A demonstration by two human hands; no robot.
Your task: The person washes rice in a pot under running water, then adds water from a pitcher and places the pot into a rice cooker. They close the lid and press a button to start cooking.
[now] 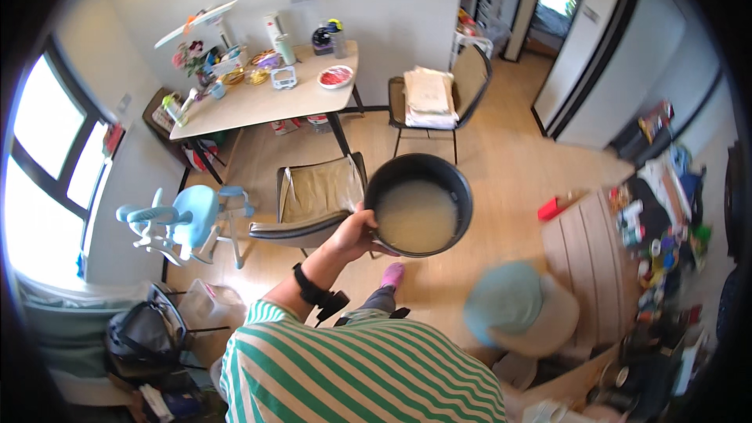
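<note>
My left hand (356, 234) grips the near-left rim of a round black pot (460, 191), much like a rice cooker's inner pot. Inside it lies cloudy, pale beige liquid (417, 217); whether grains sit beneath the surface I cannot tell. The pot is held out in front of my body, above the wooden floor. A black strap with a small device (320, 294) is around my left forearm. My right hand is out of view.
A padded chair (320, 188) stands just left of the pot. Beyond are a cluttered table (252, 103) and another chair with stacked papers (430, 97). A light blue swivel chair (197, 214) stands left. Nearby on the right are a blurred cap (517, 305) and a plank-topped surface (587, 264).
</note>
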